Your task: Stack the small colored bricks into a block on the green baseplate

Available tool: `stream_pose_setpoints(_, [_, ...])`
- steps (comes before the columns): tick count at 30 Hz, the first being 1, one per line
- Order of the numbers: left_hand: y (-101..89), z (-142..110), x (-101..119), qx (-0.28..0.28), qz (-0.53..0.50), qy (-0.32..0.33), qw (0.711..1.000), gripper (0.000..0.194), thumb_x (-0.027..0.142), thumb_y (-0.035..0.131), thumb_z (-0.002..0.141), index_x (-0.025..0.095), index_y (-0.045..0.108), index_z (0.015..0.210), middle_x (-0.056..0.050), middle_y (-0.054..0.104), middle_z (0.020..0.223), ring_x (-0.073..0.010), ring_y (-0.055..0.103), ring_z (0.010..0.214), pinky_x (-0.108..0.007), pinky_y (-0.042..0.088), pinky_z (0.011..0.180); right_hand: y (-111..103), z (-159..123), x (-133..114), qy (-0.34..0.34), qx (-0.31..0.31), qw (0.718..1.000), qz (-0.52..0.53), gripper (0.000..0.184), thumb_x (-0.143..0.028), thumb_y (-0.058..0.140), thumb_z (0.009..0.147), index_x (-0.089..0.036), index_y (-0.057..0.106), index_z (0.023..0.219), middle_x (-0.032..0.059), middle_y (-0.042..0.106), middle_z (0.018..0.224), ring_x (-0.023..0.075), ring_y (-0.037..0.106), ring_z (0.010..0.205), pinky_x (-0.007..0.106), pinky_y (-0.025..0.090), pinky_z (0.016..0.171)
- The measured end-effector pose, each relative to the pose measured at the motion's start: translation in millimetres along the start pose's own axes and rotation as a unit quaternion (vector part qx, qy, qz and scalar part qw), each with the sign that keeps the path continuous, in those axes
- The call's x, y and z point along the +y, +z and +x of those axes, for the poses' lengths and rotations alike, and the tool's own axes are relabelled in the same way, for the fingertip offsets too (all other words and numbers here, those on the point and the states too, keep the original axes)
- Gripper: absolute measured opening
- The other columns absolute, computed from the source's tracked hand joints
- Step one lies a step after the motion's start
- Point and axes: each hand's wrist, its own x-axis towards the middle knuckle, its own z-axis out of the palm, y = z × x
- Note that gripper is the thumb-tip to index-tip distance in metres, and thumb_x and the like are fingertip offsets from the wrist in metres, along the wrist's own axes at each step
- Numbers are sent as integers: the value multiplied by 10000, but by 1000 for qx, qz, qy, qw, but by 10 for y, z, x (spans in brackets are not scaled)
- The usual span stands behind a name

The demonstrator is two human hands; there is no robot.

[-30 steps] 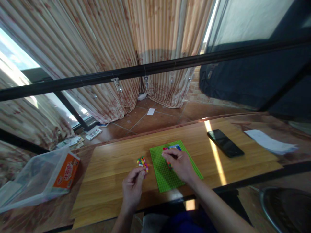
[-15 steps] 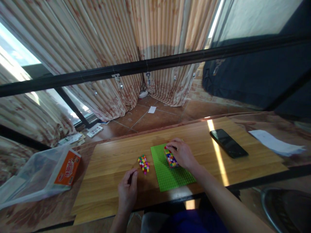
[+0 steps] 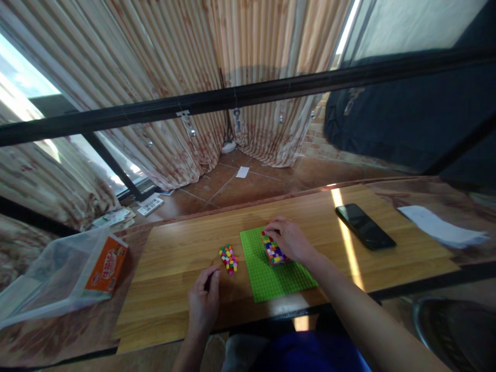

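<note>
A green studded baseplate (image 3: 258, 284) lies on the wooden board, carrying a low block of small multicoloured building bricks (image 3: 274, 254). My right hand (image 3: 289, 238) reaches over the block's far end, its thumb and fingers pinched at a small red building brick (image 3: 264, 233) on the far left corner. Part of the block is hidden under this hand. Left of the baseplate lies a loose pile of tiny coloured bricks (image 3: 229, 258). My left hand (image 3: 204, 293) rests beside the pile's near side with fingers curled and thumb and forefinger together; whatever is between them cannot be made out.
A black phone (image 3: 365, 226) and white paper (image 3: 442, 226) lie to the right. At the left stands a clear plastic box (image 3: 65, 276) with an orange label. A dark metal rail (image 3: 248, 96) crosses beyond the board (image 3: 174, 248), before curtains (image 3: 155, 62).
My right hand stays at the block's far end, its fingers shifted slightly around the red brick. My left hand has hardly moved. The whole view has tilted a little.
</note>
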Motion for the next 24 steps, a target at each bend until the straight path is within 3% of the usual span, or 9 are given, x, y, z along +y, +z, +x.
stream_pose_setpoints(12, [-4, 7, 40, 0, -29, 9, 1000, 287, 410, 555, 861, 174, 705, 928, -80, 724, 886, -215, 683, 843, -347, 555, 815, 30, -14, 51, -21, 4, 1000, 2, 168, -189, 580, 889, -210, 746, 867, 47, 693, 903, 162, 626, 890, 278, 444, 861])
stream_pose_setpoints(16, [-1, -1, 36, 2, -42, 2, 999, 284, 405, 569, 852, 176, 707, 949, -87, 729, 915, -221, 683, 877, -364, 551, 845, 39, -143, -8, -1, 90, 995, 39, 205, -223, 567, 890, -218, 710, 1036, 67, 688, 1009, 191, 626, 957, 336, 463, 895])
stream_pose_setpoints(19, [18, -14, 23, 3, -57, -4, 998, 274, 383, 568, 853, 175, 705, 970, -86, 728, 940, -214, 677, 905, -366, 542, 874, 143, -317, -201, -16, 132, 989, 71, 232, -238, 508, 922, -218, 699, 1052, 75, 685, 1000, 199, 619, 949, 349, 473, 883])
stream_pose_setpoints(21, [32, -21, 13, 2, -70, -15, 997, 267, 372, 571, 853, 176, 702, 979, -86, 728, 955, -209, 676, 921, -363, 539, 886, 289, -435, -376, -48, 109, 988, 95, 226, -231, 498, 929, -230, 705, 1021, 69, 688, 990, 197, 614, 961, 342, 468, 890])
stream_pose_setpoints(24, [41, -29, 8, -8, -90, -30, 995, 273, 358, 574, 854, 172, 687, 1018, -92, 728, 991, -206, 682, 941, -366, 531, 911, 587, -546, -609, -83, 20, 988, 132, 209, -203, 517, 921, -240, 706, 1001, 57, 692, 956, 189, 607, 926, 326, 472, 860])
